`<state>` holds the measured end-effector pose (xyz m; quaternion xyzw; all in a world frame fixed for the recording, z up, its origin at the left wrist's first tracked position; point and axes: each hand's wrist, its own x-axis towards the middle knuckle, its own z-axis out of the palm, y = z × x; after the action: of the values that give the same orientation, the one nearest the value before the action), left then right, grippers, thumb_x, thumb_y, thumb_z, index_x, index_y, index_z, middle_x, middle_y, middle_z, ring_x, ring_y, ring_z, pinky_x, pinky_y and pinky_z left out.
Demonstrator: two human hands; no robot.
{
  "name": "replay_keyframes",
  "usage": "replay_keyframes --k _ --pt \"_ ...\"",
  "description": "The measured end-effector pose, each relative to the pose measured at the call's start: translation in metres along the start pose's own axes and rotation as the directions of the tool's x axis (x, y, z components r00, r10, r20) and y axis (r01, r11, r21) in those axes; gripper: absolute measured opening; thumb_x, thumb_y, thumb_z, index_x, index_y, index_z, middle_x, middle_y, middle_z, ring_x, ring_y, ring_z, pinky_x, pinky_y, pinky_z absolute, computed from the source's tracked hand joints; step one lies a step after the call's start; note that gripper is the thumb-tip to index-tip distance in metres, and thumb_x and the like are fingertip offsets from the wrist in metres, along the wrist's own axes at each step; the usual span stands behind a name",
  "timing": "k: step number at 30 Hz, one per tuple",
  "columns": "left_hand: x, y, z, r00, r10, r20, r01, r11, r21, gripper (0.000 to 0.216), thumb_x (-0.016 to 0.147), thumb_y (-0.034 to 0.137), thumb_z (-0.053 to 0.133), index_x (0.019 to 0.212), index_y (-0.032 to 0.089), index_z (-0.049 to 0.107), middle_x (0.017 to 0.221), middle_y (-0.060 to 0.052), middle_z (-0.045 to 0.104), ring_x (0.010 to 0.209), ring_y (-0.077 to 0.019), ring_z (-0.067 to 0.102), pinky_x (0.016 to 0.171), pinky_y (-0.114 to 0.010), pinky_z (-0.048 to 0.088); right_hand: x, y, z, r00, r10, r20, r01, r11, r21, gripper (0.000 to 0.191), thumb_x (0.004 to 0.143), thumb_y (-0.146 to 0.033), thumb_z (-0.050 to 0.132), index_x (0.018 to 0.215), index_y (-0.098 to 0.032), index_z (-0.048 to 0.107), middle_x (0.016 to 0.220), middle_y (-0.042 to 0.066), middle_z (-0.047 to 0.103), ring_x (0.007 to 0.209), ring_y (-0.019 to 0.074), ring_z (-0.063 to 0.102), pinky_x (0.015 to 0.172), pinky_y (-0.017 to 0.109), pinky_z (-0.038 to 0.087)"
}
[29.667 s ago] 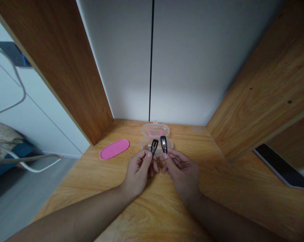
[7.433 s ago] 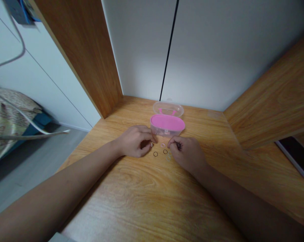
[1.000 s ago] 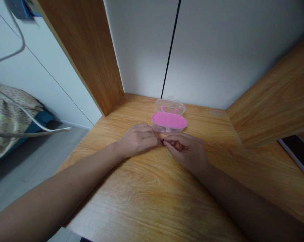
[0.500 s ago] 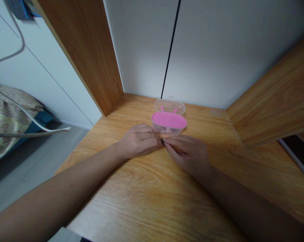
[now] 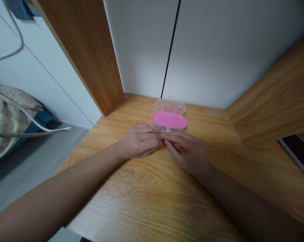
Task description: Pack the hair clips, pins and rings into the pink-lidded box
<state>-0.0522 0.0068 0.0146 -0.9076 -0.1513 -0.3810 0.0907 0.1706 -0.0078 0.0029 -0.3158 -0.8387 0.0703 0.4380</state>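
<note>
In front of the pink-topped box, my two hands meet low over the wooden table. My left hand (image 5: 141, 140) is closed, its fingers curled and its fingertips at a small dark piece (image 5: 163, 140). Thumb and forefinger of my right hand (image 5: 188, 149) pinch together at that same piece from the other side. It is too small to tell its kind. A thin pale loop (image 5: 169, 154), like string or a band, shows on the table beside the right thumb. The clear box with a pink inner cover (image 5: 169, 119) stands just behind the fingers.
The box's clear lid with a pink handle (image 5: 170, 107) lies open behind it, near the white wall panel. A phone (image 5: 298, 154) rests at the far right. Wooden side panels (image 5: 91, 50) frame the table (image 5: 146, 198). White cables (image 5: 33, 121) hang at left.
My right fingertips have shifted slightly, and a little more of the small dark piece shows between the hands. My left hand and the box stay almost where they were.
</note>
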Motion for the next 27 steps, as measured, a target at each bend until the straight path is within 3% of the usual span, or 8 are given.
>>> replay_keyframes --k 10,19,23,27 --pt "0.0007 0.0001 -0.0009 1.0 -0.006 0.022 0.006 1.0 0.005 0.003 0.094 0.02 0.062 0.096 0.02 0.065 0.09 -0.003 0.078 0.081 -0.0146 0.07 0.073 -0.027 0.052 0.0004 0.0031 0.0017 0.985 0.085 0.153 -0.078 0.995 -0.054 0.02 0.09 -0.017 0.059 0.108 -0.024 0.067 0.106 0.004 0.075 0.093 0.0207 0.071 0.082 0.035 0.057" --pt "-0.0008 -0.0018 0.0002 0.998 -0.059 0.017 0.059 0.998 0.025 0.005 0.094 0.023 0.062 0.097 0.02 0.064 0.089 -0.003 0.077 0.079 -0.0147 0.069 0.071 -0.029 0.05 0.0017 0.0 -0.0011 0.988 0.097 0.122 -0.091 0.994 -0.059 0.012 0.088 -0.017 0.061 0.098 -0.023 0.065 0.097 0.003 0.075 0.083 0.0193 0.07 0.071 0.03 0.053" --pt "-0.0023 -0.0034 0.0011 0.989 -0.145 -0.002 0.144 0.986 0.079 0.014 0.092 0.031 0.066 0.097 0.018 0.066 0.084 -0.004 0.076 0.077 -0.0165 0.067 0.071 -0.031 0.05 0.0024 -0.0014 -0.0016 0.992 0.086 0.094 -0.082 0.996 -0.047 0.01 0.088 -0.017 0.062 0.095 -0.023 0.065 0.096 0.003 0.075 0.082 0.0185 0.07 0.07 0.03 0.054" --pt "-0.0036 -0.0054 0.0021 0.99 -0.139 0.017 0.137 0.986 0.09 0.015 0.092 0.032 0.064 0.099 0.019 0.068 0.081 -0.003 0.076 0.075 -0.0166 0.066 0.071 -0.032 0.048 0.0025 -0.0018 -0.002 0.994 0.077 0.076 -0.073 0.996 -0.053 0.011 0.089 -0.018 0.063 0.097 -0.024 0.066 0.096 0.003 0.076 0.083 0.0184 0.07 0.071 0.03 0.054"
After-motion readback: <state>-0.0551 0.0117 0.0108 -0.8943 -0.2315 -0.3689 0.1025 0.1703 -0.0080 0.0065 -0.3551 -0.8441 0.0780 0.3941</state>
